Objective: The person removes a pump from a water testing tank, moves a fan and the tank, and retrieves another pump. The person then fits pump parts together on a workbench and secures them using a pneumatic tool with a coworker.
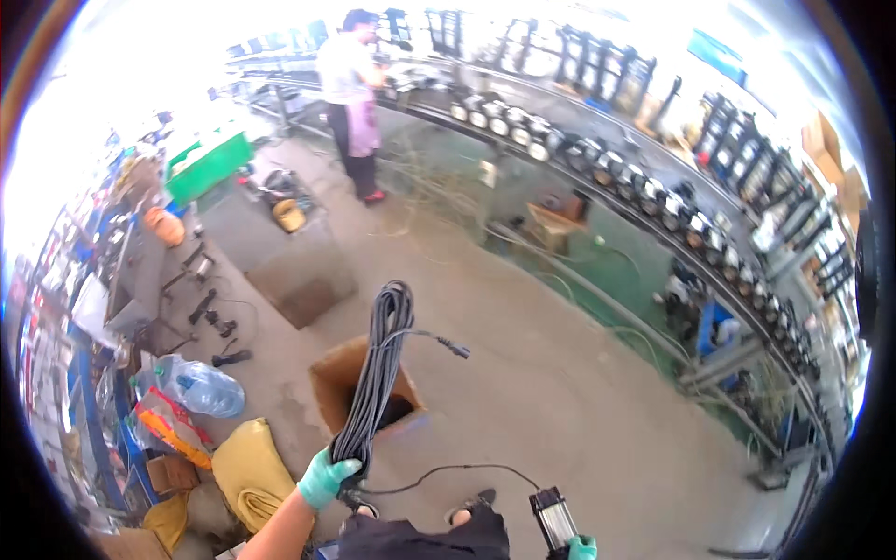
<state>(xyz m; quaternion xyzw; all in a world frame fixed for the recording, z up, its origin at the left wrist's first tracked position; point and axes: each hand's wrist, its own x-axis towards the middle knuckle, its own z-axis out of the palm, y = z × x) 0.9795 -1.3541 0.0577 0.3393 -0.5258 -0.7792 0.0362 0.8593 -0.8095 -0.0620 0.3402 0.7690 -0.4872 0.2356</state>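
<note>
My left hand (327, 478), in a green glove, is closed around the lower end of a long coil of dark grey cable (381, 373). The coil stands up from the hand, in front of an open cardboard box (334, 381) on the floor. A connector (456, 350) sticks out to the right on a loose cable end. Low at the right, my right hand (582, 549), also gloved, grips a black and silver ribbed metal unit (553, 519); only part of the hand shows. A thin black cable (457, 467) runs from the coil to this unit.
A long workbench (560, 154) with rows of round-faced black units curves along the right. At its far end stands another person (350, 103). On the left are a green crate (207, 168), a clear plastic bottle (213, 388), folded yellow cloth (250, 471) and loose parts on the floor.
</note>
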